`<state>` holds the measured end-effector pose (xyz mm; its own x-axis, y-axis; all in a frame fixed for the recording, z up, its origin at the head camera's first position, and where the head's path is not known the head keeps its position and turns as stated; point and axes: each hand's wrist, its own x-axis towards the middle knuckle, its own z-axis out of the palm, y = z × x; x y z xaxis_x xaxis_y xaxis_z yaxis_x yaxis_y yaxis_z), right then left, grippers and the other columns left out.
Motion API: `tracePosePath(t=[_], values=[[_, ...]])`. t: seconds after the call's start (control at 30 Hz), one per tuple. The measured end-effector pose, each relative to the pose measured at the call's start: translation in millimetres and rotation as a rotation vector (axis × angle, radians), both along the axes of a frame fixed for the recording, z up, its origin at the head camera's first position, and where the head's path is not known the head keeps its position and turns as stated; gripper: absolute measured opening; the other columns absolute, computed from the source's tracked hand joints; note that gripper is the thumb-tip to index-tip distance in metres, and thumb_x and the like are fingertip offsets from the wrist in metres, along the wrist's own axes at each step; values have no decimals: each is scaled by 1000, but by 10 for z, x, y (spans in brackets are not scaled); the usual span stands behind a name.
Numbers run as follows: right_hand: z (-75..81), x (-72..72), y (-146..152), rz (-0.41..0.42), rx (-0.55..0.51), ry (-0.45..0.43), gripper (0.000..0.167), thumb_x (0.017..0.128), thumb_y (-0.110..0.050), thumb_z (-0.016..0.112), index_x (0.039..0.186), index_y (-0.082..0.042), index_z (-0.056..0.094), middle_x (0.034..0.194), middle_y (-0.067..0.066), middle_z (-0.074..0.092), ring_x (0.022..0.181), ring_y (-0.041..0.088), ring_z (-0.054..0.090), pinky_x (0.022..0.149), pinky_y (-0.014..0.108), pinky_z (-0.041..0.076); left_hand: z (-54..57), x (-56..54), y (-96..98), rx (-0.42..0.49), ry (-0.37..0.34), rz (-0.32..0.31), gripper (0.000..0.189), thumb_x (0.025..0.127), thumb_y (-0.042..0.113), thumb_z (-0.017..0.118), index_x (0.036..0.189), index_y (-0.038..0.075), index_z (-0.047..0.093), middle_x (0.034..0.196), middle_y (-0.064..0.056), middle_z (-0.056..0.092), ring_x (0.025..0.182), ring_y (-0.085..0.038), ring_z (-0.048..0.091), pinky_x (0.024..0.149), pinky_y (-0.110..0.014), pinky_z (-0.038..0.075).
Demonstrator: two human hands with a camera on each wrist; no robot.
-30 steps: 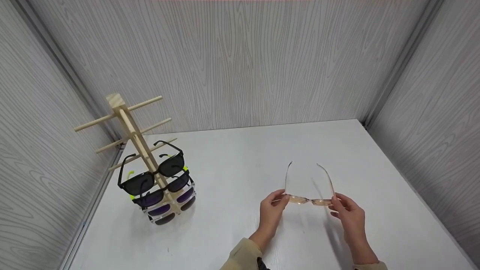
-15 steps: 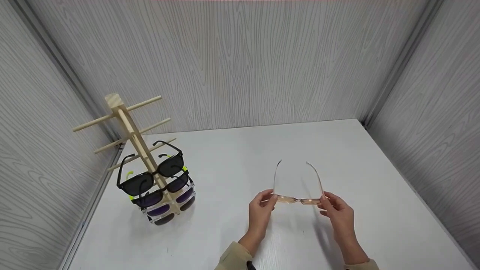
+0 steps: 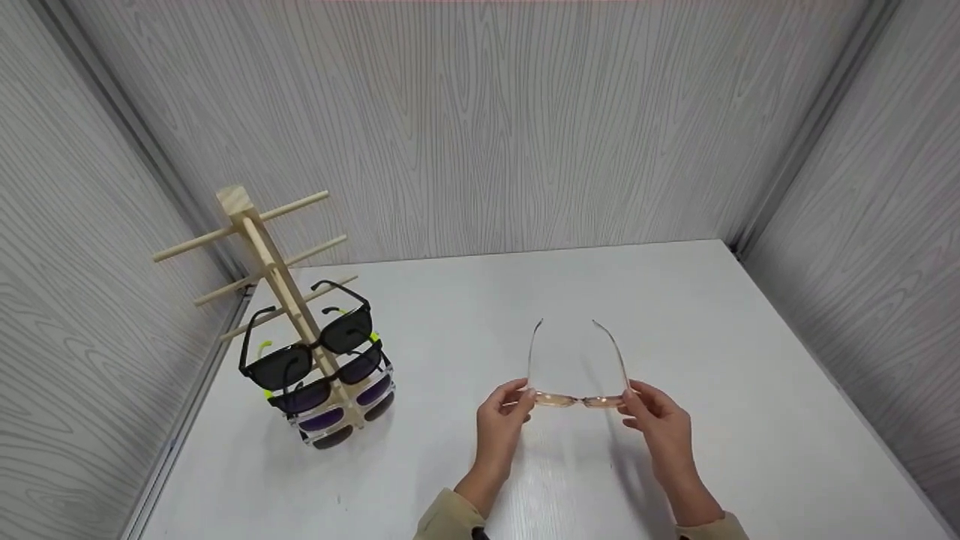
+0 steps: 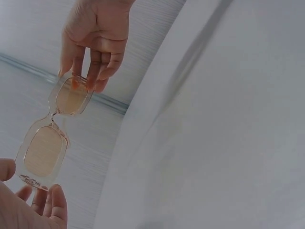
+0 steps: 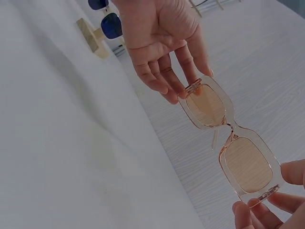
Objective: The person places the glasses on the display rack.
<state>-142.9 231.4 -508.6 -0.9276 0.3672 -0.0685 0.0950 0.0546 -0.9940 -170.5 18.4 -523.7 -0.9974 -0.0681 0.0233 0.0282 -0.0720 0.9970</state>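
A pair of sunglasses (image 3: 555, 400) with a clear frame and pale orange lenses is held above the white table, its two temples unfolded and pointing away from me. My left hand (image 3: 501, 427) pinches the left end of the frame between thumb and fingers. At the opposite end my right hand (image 3: 661, 427) pinches the frame the same way. Both tinted lenses (image 4: 46, 151) show from the front in the left wrist view. The right wrist view shows the sunglasses (image 5: 248, 164) slanting between the two hands.
On the left stands a wooden display rack (image 3: 274, 270) with bare upper pegs. Black sunglasses (image 3: 281, 366) and several other pairs hang on its lower part. Wood-grain panels (image 3: 480, 127) enclose the white table (image 3: 450, 315) at the back and sides.
Both hands have moved left across the table with the sunglasses between them. Their grip on the frame looks the same, and the rack has stayed in place.
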Motion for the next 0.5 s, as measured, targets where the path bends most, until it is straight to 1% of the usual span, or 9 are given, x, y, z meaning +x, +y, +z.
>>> tracePosePath(t=[0.03, 0.1, 0.23, 0.27, 0.33, 0.4, 0.5], values=[[11, -3, -12, 7, -6, 8, 38, 89, -22, 64, 121, -1, 58, 101, 13, 64, 82, 15, 64, 71, 27, 54, 23, 6, -20, -2, -3, 0, 29, 86, 21, 68, 110, 6, 64, 93, -4, 62, 85, -22, 62, 72, -29, 53], [34, -9, -37, 23, -16, 31, 37, 90, -21, 63, 121, -1, 59, 102, 14, 64, 83, 16, 64, 71, 28, 54, 118, 36, -65, -11, -11, -3, 28, 87, 18, 67, 111, 4, 63, 93, -5, 62, 85, -21, 62, 74, -33, 53], [75, -18, -80, 51, -38, 98, 37, 89, -18, 64, 120, 2, 58, 101, 17, 64, 84, 20, 64, 71, 29, 54, 381, 138, -162, -29, 0, -31, 28, 88, 12, 65, 114, 1, 61, 94, -8, 61, 84, -19, 61, 76, -39, 52], [85, -20, -88, 52, -41, 112, 36, 89, -18, 64, 119, 2, 59, 100, 17, 64, 84, 21, 64, 71, 29, 54, 449, 166, -184, -33, 5, -42, 29, 88, 11, 64, 115, 0, 61, 94, -8, 61, 84, -19, 61, 76, -38, 52], [104, -23, -99, 56, -52, 142, 36, 89, -17, 64, 118, 3, 59, 99, 17, 64, 83, 23, 64, 70, 30, 54, 546, 205, -223, -45, 18, -64, 31, 88, 11, 64, 117, 1, 59, 95, -9, 61, 84, -18, 60, 76, -35, 52], [127, -23, -110, 57, -59, 168, 36, 88, -17, 65, 118, 4, 59, 98, 18, 64, 83, 24, 64, 69, 31, 54, 612, 227, -253, -58, 27, -80, 32, 89, 11, 63, 118, 1, 58, 95, -9, 60, 85, -18, 59, 75, -30, 52], [168, -27, -128, 73, -72, 191, 36, 89, -17, 65, 117, 4, 60, 98, 18, 65, 83, 26, 64, 69, 32, 55, 677, 242, -293, -78, 45, -88, 33, 89, 12, 63, 120, 1, 57, 95, -10, 59, 86, -19, 59, 74, -26, 51]])
